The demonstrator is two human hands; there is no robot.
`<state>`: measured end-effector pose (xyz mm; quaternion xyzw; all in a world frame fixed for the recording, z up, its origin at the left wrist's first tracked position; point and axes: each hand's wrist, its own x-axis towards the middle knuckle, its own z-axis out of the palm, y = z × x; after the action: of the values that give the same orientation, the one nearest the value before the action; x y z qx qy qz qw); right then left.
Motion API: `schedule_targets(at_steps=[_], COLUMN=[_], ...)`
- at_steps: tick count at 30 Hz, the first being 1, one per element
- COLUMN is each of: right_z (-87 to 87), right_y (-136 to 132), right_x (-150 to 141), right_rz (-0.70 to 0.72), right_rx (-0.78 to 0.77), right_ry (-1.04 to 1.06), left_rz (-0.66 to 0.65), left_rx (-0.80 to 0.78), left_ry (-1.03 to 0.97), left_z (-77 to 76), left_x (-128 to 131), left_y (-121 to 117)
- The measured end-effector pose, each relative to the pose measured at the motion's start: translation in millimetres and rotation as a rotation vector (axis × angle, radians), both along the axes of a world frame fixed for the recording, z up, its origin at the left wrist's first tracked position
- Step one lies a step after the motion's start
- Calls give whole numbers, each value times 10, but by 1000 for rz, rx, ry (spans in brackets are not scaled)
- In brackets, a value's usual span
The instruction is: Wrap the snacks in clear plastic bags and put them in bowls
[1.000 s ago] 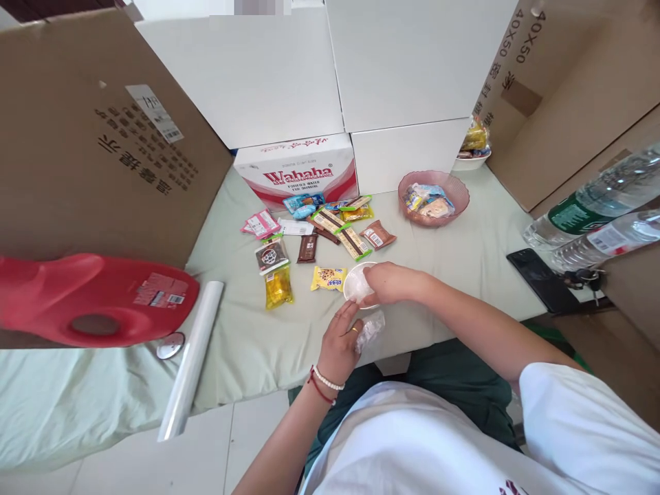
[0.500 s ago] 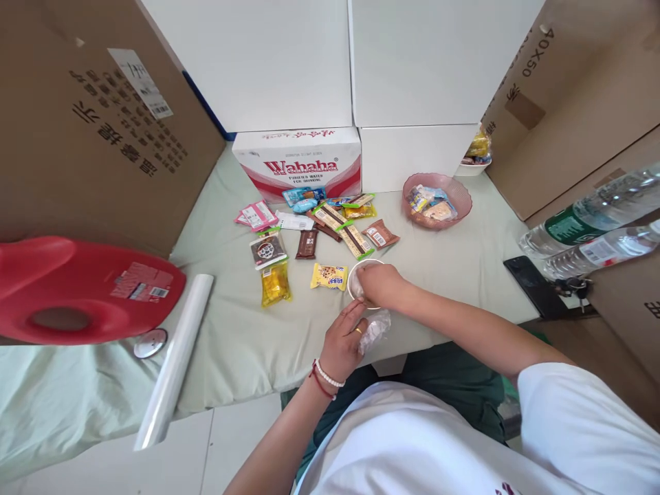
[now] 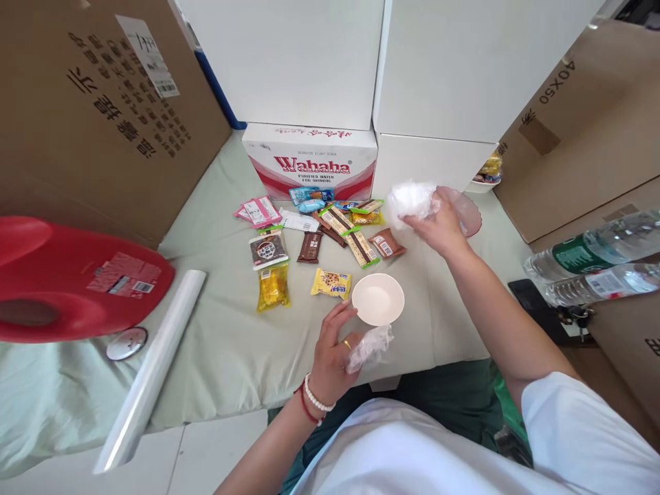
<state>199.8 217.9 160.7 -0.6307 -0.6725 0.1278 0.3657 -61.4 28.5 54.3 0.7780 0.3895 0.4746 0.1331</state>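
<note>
My right hand point(image 3: 438, 223) is raised in front of the pink glass bowl point(image 3: 467, 210) and grips a wad of crumpled clear plastic film point(image 3: 411, 201). The wad and hand cover most of that bowl. My left hand point(image 3: 335, 350) rests on the cloth with its fingertips at the left rim of a white paper bowl point(image 3: 379, 300), whose inside is bare. A second bunch of crumpled plastic film point(image 3: 370, 349) is held against its palm by the thumb. Just left of the white bowl lies a yellow cookie packet point(image 3: 331, 283).
Several wrapped snacks, among them a chocolate bar point(image 3: 309, 247) and a yellow packet point(image 3: 273, 287), lie before the Wahaha box point(image 3: 312, 161). At left are a red jug point(image 3: 72, 275) and a clear film roll point(image 3: 155, 364). Water bottles point(image 3: 598, 251) and a phone point(image 3: 531, 302) are at right.
My right hand has come out of the white bowl and moved forward and right to the pink bowl, carrying crumpled film. My left hand stays beside the white bowl.
</note>
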Motion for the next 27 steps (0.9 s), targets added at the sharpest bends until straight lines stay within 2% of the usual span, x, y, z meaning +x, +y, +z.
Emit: schedule_targets(at_steps=[2,4,7,10,13,16,18,19,21,22,24,26,27], right_z=[-40,-138,-385,-631,-658,-396,-162,-67,28,21,-83,-226,-277], right_y=[351,688,1094,1311,1282,937,501,228,-377,-682,-1214,-1560,-1646], right_x=[-13,-61,-158,-243,-267,-205,-142,-118,-103,-114,-155,-182,-173], right_rz=[-167,-227,-219,-158,-120,-124,-21,111,496,658,855,879,857], right_rx=[122,157,26,-186,-225,-99,-44,-33,-31,-7,54,150,195], right_ry=[-283,-486,-673,-733,-760,-734,-605,-509,-274,-160,-51,-62,-72], left_rz=[6,12,50,179,365,487,444,383,233,164,44,-89,-164], left_rx=[-78,-180,-353,-610,-846,-957,-996,-1011,-1039,-1051,-1069,-1105,-1129], left_ry=[-80,-145,-188,-271,-461,-607,-641,-654,-690,-716,-797,-887,-924], left_z=[79,146,214,255,304,378,430,454,492,507,528,543,550], left_x=[-31,-94,-213,-302,-342,-331,-271,-217,-61,36,245,426,493], left_y=[-54,-117,-207,-280,-319,-308,-272,-247,-187,-154,-93,-47,-32])
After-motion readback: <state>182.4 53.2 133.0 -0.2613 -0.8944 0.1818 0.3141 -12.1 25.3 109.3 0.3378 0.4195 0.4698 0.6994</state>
